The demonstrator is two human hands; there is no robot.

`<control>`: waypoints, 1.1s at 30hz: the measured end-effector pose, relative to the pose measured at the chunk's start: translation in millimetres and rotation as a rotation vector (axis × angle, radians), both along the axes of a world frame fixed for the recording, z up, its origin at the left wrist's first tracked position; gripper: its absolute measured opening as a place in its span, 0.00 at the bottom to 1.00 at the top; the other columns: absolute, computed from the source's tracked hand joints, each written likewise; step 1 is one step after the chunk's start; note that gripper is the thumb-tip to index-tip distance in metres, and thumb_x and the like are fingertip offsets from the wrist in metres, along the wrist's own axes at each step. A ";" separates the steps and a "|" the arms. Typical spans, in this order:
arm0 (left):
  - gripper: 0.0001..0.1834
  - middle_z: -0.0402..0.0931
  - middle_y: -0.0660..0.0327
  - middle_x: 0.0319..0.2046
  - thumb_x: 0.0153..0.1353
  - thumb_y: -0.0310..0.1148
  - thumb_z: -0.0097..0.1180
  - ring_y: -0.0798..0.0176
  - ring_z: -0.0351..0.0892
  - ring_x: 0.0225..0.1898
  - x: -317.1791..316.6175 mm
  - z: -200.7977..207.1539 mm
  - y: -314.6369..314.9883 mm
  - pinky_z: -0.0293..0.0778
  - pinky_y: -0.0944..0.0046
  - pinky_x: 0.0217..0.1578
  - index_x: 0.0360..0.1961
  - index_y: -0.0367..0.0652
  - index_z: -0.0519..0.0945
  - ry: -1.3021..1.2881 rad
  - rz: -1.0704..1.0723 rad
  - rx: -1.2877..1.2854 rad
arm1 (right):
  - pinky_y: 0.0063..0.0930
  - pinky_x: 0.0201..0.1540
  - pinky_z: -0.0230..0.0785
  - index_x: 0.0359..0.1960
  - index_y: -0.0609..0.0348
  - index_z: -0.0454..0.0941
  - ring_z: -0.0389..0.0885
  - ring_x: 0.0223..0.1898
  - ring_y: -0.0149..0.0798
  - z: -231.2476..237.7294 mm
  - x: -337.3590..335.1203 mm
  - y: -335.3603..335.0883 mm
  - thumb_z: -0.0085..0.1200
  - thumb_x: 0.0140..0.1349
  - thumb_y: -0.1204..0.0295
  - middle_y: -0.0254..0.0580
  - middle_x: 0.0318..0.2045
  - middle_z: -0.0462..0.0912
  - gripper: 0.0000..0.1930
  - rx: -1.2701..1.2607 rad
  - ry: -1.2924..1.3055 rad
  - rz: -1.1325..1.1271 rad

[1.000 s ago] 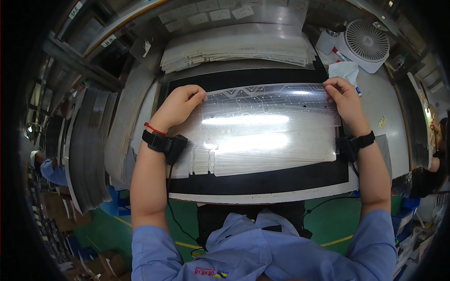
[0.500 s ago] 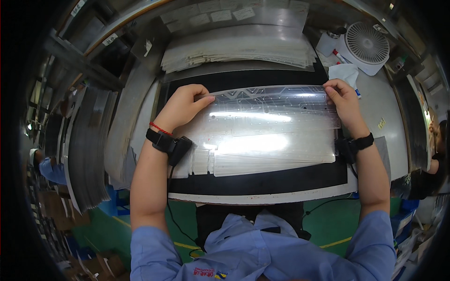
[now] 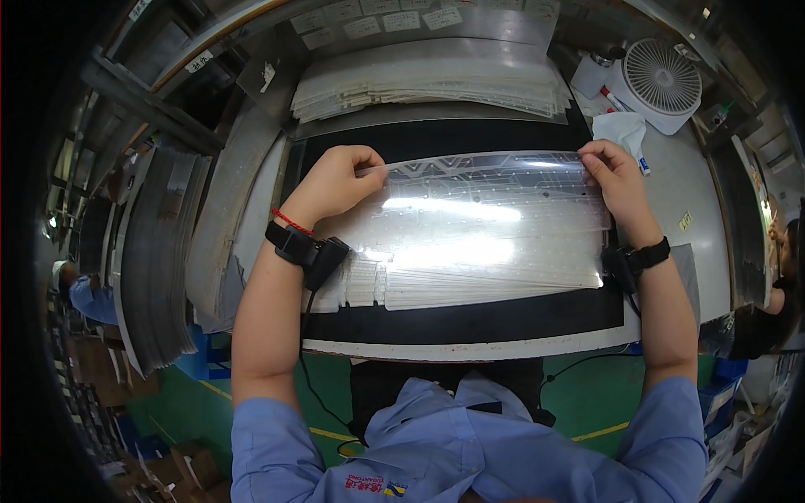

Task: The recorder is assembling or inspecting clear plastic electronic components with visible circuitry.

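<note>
The work table (image 3: 698, 218) is lit moderately, apparently from above. Two white bands of glare are thrown across the clear sheets (image 3: 495, 225), by which their fine detail is washed out (a smaller glint is shown toward the far right). The floor (image 3: 197, 415) is left dimmer, and the far left shelving (image 3: 172, 105) is sunk in shadow. Straight edges are bowed, the outer surroundings are softened, and the corners are blacked out.

The clear sheet (image 3: 490, 178) looks like smooth, glossy plastic — the black mat (image 3: 503, 325) matt, the blue shirt (image 3: 528, 448) cloth.
</note>
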State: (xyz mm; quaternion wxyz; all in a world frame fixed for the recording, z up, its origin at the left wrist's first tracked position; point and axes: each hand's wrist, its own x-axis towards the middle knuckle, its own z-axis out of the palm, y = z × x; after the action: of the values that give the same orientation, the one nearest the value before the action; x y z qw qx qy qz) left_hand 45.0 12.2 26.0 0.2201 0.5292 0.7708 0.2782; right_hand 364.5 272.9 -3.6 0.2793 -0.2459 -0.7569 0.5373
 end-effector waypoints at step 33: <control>0.17 0.74 0.65 0.25 0.70 0.37 0.46 0.73 0.70 0.30 -37.9 -14.2 -11.1 0.68 0.70 0.35 0.28 0.37 0.76 -0.169 0.233 0.264 | 0.15 0.34 0.64 0.40 0.59 0.77 0.69 0.29 0.21 3.3 3.5 2.6 0.51 0.67 0.73 0.25 0.28 0.74 0.05 -0.046 -0.006 -0.039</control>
State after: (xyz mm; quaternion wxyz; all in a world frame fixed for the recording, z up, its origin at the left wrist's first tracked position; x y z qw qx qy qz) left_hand 7.1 1.1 11.8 0.1789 0.4353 0.7625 0.4441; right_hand 368.0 275.5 -0.4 0.2816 -0.2689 -0.7401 0.5483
